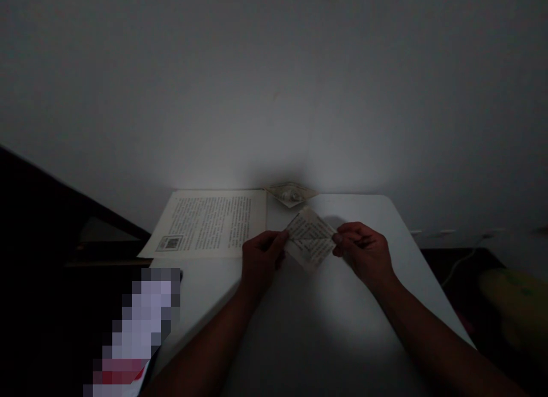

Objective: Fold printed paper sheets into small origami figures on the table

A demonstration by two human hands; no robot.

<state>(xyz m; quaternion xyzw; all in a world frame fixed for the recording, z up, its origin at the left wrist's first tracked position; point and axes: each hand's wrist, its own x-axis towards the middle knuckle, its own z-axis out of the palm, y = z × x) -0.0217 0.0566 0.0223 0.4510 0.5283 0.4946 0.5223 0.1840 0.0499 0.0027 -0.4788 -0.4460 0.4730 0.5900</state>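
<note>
both hands (261,260) (363,253) pinch what looks like a folded printed paper (310,238) between closed fingers, at opposite corners

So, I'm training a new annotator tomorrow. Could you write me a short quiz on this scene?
1. True or false: the left hand and right hand each pinch one side of the folded paper.
2. Where does the printed sheet lie? A) on the table, to the person's left B) to the person's right C) under the folded paper
3. Fill in: a small folded piece lies at the table's far edge, by the ____.

Key: 1 true; 2 A; 3 wall.
</note>
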